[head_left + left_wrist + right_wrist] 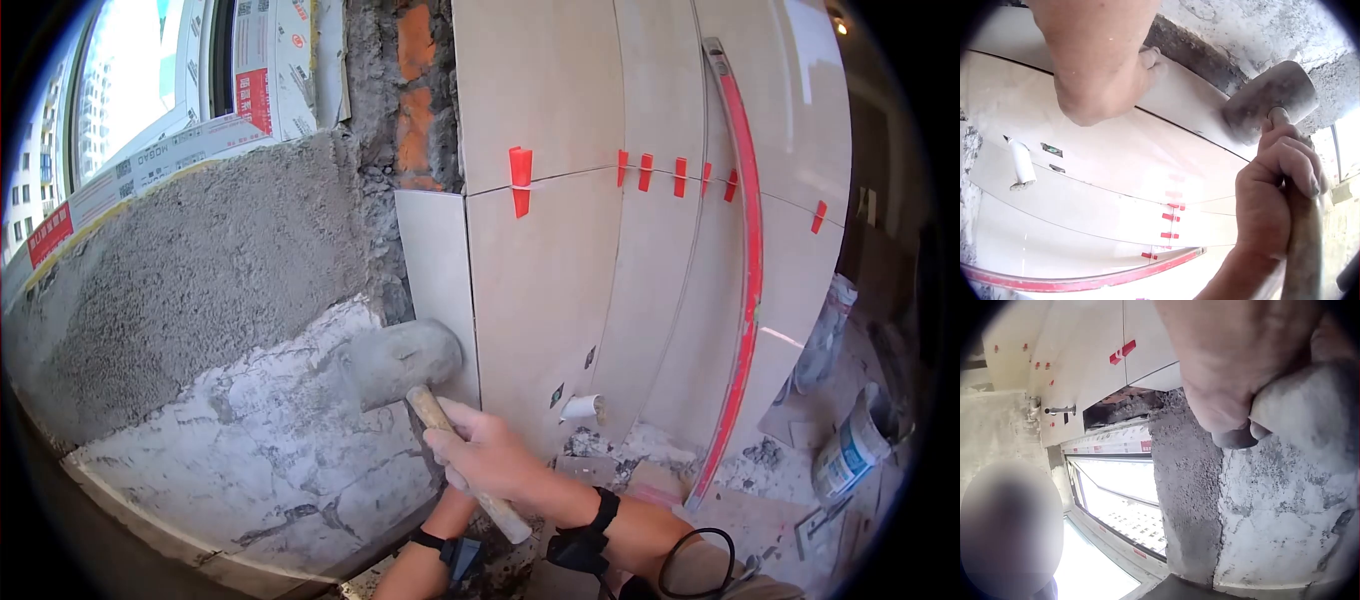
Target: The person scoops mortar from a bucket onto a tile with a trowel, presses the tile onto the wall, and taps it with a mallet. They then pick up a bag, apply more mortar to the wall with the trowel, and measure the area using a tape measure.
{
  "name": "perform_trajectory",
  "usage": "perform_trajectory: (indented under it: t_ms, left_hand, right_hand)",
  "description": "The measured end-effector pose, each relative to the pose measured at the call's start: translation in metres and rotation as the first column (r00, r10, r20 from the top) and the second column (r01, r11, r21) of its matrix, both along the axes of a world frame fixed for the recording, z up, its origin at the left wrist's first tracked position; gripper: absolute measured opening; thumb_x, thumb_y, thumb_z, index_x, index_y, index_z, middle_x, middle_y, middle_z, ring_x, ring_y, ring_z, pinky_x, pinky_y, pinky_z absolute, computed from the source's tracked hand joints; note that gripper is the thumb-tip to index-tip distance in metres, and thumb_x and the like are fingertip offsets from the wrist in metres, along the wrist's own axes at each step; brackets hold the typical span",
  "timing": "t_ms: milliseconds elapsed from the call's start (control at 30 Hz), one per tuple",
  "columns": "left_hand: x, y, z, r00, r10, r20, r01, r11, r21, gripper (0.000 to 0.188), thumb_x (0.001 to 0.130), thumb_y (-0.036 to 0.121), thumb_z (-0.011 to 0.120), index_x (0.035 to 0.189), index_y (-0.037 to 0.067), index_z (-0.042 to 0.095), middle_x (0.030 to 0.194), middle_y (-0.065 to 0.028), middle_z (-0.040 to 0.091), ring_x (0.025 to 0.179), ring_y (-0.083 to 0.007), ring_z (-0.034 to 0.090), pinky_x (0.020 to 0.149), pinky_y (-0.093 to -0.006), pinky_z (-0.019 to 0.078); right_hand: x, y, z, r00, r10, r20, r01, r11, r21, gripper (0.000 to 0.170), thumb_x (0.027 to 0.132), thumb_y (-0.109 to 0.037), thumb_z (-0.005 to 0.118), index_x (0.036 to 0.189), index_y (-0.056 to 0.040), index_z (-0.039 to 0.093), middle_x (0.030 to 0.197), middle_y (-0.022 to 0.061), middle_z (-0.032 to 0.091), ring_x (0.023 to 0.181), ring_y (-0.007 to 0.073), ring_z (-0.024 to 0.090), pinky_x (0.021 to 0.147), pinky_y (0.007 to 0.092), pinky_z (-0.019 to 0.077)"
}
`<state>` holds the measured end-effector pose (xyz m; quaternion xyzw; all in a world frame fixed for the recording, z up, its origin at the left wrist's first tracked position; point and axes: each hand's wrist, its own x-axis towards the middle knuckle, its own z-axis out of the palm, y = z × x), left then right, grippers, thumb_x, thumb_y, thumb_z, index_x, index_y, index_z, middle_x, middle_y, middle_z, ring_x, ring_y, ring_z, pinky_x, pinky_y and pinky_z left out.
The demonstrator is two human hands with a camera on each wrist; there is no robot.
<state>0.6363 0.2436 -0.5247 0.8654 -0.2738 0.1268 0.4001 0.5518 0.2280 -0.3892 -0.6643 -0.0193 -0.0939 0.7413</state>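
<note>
My right hand grips the wooden handle of a mallet whose grey head overlaps a narrow tile strip. The left wrist view shows the right hand wrapped round that handle, with the mallet head against the strip. My left hand is low at the strip's outer edge; most of its fingers are hidden. From the head, mainly the left forearm shows, below the right hand. Close up in the right wrist view are the right hand and a blurred grey shape.
Large wall tiles carry red clips. A long red straightedge leans on them. A white pipe sticks out low down. Left are rough mortar and a window frame; a bucket stands right.
</note>
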Motion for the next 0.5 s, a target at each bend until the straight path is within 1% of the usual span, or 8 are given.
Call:
perform_trajectory:
  t_ms: [100, 200, 300, 400, 500]
  left_hand:
    - [0.0005, 0.0008, 0.0003, 1.000, -0.010, 0.001, 0.010, 1.000, -0.002, 0.103, 0.067, 0.032, 0.078, 0.140, -0.010, 0.018, 0.145, -0.0271, 0.025, 0.137, -0.0337, 0.024, 0.112, -0.0356, 0.0204]
    - [0.0005, 0.0006, -0.0006, 1.000, -0.018, -0.003, 0.018, 1.000, -0.008, 0.102, 0.067, 0.030, 0.078, 0.139, -0.010, 0.019, 0.144, -0.0270, 0.025, 0.137, -0.0334, 0.025, 0.112, -0.0356, 0.0210]
    - [0.0024, 0.0017, 0.0013, 1.000, -0.027, -0.001, 0.027, 0.999, -0.018, 0.101, 0.067, 0.029, 0.078, 0.139, -0.010, 0.020, 0.144, -0.0269, 0.026, 0.136, -0.0332, 0.025, 0.112, -0.0355, 0.0216]
    - [0.0063, 0.0017, 0.0048, 0.999, -0.040, 0.007, 0.040, 0.999, -0.036, 0.100, 0.067, 0.028, 0.078, 0.139, -0.009, 0.021, 0.144, -0.0268, 0.027, 0.136, -0.0330, 0.026, 0.112, -0.0354, 0.0222]
    - [0.0086, 0.0009, 0.0027, 0.998, -0.061, 0.002, 0.062, 0.997, -0.040, 0.099, 0.067, 0.027, 0.078, 0.139, -0.009, 0.022, 0.144, -0.0267, 0.028, 0.136, -0.0328, 0.027, 0.111, -0.0353, 0.0228]
  right_hand:
    - [-0.0022, 0.0048, 0.0027, 1.000, 0.012, -0.003, -0.012, 0.999, -0.041, 0.050, 0.090, -0.016, 0.056, 0.136, -0.0050, 0.042, 0.067, -0.0021, 0.049, 0.051, 0.0049, 0.042, 0.043, 0.0235, 0.0358]
    - [0.0011, 0.0049, -0.0046, 0.998, -0.031, 0.060, 0.030, 0.999, 0.015, 0.050, 0.089, -0.016, 0.057, 0.135, -0.0043, 0.043, 0.070, -0.0018, 0.050, 0.051, 0.0048, 0.042, 0.043, 0.0236, 0.0353]
    - [0.0010, 0.0108, -0.0008, 0.993, -0.058, 0.103, 0.068, 0.993, -0.096, 0.047, 0.090, -0.016, 0.056, 0.134, -0.0042, 0.044, 0.072, -0.0018, 0.050, 0.052, 0.0047, 0.043, 0.043, 0.0229, 0.0354]
    - [-0.0015, 0.0022, -0.0024, 0.999, -0.014, 0.041, 0.013, 0.999, 0.033, 0.047, 0.090, -0.017, 0.056, 0.133, -0.0035, 0.044, 0.072, -0.0011, 0.050, 0.053, 0.0057, 0.044, 0.046, 0.0237, 0.0369]
    - [-0.0033, 0.0068, 0.0044, 0.998, -0.025, 0.054, 0.032, 0.991, -0.130, 0.048, 0.094, -0.013, 0.052, 0.139, -0.0063, 0.037, 0.070, -0.0024, 0.045, 0.049, 0.0054, 0.043, 0.043, 0.0219, 0.0342]
